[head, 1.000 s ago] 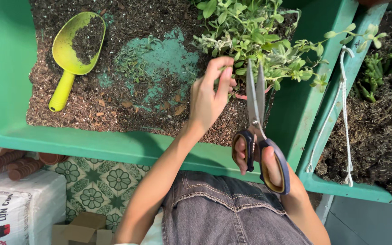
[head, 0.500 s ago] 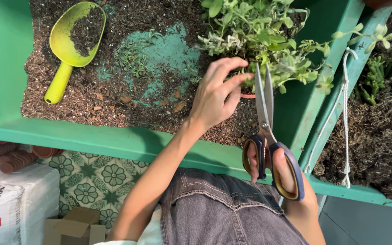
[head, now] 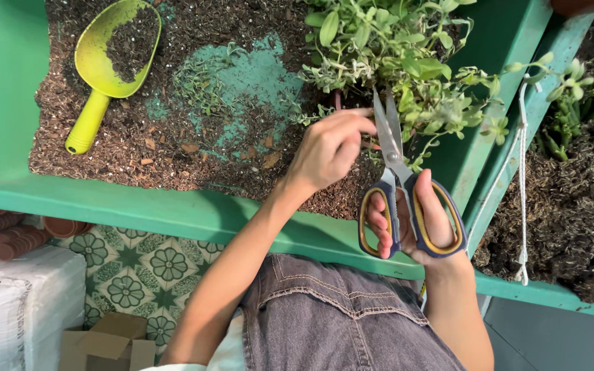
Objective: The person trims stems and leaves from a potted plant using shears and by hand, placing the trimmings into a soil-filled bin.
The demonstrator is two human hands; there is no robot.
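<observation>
My right hand [head: 417, 223] grips a pair of scissors [head: 397, 172] with blue and yellow handles, blades nearly closed and pointing up into a leafy green plant [head: 393, 48]. My left hand [head: 331, 148] reaches over the soil beside the blades, fingertips pinched at a stem at the plant's base. The plant grows in a green tray [head: 139, 206] filled with brown soil [head: 207, 148].
A yellow-green scoop [head: 108, 65] with soil in it lies at the tray's left. A second green tray [head: 572, 199] of dark soil and small plants stands at right, with a white cord [head: 520, 185] hanging between. Stacked terracotta pots [head: 8, 233], a white sack and a cardboard box sit below left.
The scissors have moved up and left toward the plant's base, and the blades have closed to near shut. My left hand stays pinched at the stem.
</observation>
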